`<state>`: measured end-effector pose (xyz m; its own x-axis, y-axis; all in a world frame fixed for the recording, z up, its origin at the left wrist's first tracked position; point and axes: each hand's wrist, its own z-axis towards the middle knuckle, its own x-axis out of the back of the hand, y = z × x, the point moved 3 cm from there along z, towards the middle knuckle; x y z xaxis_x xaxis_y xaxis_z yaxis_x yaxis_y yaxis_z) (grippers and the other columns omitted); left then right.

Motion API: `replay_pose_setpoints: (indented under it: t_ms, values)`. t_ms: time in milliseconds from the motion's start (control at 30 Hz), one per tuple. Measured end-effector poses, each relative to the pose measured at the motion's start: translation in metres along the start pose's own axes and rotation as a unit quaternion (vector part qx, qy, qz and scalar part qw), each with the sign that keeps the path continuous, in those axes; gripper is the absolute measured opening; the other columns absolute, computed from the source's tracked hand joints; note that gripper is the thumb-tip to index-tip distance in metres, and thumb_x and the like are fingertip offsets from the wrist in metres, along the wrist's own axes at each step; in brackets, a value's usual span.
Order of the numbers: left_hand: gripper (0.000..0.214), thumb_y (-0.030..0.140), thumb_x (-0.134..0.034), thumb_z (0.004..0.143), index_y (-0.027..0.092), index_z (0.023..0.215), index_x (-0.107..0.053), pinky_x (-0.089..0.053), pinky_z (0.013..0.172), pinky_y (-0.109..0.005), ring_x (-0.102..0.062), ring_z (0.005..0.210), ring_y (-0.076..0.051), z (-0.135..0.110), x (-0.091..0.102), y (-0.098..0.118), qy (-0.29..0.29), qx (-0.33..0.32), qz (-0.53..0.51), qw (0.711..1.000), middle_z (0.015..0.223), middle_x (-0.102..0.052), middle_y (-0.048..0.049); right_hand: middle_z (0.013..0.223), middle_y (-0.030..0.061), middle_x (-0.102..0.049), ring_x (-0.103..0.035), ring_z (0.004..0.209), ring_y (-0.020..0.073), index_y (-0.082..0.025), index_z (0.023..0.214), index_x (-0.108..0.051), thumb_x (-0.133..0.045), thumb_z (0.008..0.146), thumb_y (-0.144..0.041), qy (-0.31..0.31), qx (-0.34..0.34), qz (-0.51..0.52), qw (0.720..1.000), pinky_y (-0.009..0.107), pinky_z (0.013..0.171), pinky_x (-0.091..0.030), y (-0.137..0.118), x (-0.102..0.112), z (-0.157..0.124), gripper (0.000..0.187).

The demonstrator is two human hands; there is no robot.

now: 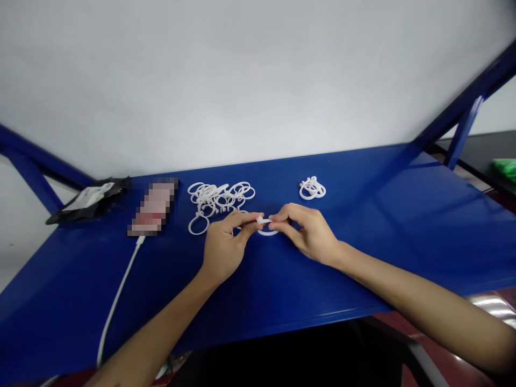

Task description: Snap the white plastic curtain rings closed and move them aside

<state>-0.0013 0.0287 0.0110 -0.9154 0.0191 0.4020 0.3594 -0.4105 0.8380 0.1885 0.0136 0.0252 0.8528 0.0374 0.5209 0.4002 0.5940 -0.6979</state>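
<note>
Over the middle of a blue table (387,226), my left hand (223,244) and my right hand (308,231) meet fingertip to fingertip. Both pinch the same small white plastic ring (266,224), whose lower arc shows below the fingers. A loose pile of several white rings (217,200) lies just behind my left hand. A smaller cluster of white rings (312,188) sits behind my right hand.
A phone (153,208) with a white cable (116,301) lies left of the pile. A black packet (86,200) rests at the table's far left corner. Blue frame struts (463,113) rise at both sides, before a white wall. Something green (507,169) lies on a dark surface at far right.
</note>
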Motion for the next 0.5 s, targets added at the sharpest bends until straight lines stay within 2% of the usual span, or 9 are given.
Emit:
replay_pose_setpoints:
  t_ms: [200, 333, 433, 500]
  values:
    - [0.020, 0.014, -0.069, 0.087, 0.028, 0.096, -0.080, -0.054, 0.060, -0.021, -0.065, 0.063, -0.009, -0.001, 0.002, 0.005, 0.007, -0.070, 0.004, 0.997, 0.075, -0.072, 0.0036, 0.083, 0.0051, -0.069, -0.059, 0.074, 0.0155, -0.018, 0.092, -0.064, -0.052, 0.102, -0.024, -0.029, 0.066, -0.030, 0.997, 0.028, 0.070, -0.049, -0.008, -0.002, -0.003, 0.017]
    - [0.023, 0.009, -0.066, 0.087, 0.027, 0.093, -0.080, -0.053, 0.057, -0.019, -0.064, 0.061, -0.009, -0.001, 0.001, 0.003, -0.005, -0.089, 0.028, 0.996, 0.072, -0.072, 0.0034, 0.080, 0.0052, -0.068, -0.056, 0.072, 0.0155, -0.016, 0.093, -0.064, -0.050, 0.103, -0.023, -0.051, 0.095, -0.063, 0.992, 0.028, 0.067, -0.048, -0.005, -0.003, -0.003, 0.019]
    - [0.019, 0.012, -0.065, 0.089, 0.024, 0.093, -0.079, -0.052, 0.057, -0.020, -0.064, 0.061, -0.009, 0.001, -0.001, 0.001, -0.015, -0.103, 0.061, 0.993, 0.074, -0.072, 0.0024, 0.083, 0.0059, -0.069, -0.058, 0.074, 0.0162, -0.016, 0.095, -0.065, -0.048, 0.104, -0.024, -0.058, 0.094, -0.089, 0.990, 0.028, 0.068, -0.048, 0.000, -0.004, -0.002, 0.021]
    - [0.011, 0.020, -0.067, 0.091, 0.023, 0.096, -0.077, -0.054, 0.062, -0.023, -0.065, 0.065, -0.011, 0.004, -0.002, 0.002, -0.026, -0.132, 0.094, 0.986, 0.079, -0.073, 0.0008, 0.088, 0.0064, -0.071, -0.060, 0.078, 0.0168, -0.017, 0.097, -0.065, -0.048, 0.104, -0.025, -0.048, 0.081, -0.106, 0.990, 0.029, 0.071, -0.049, 0.005, -0.002, 0.001, 0.021]
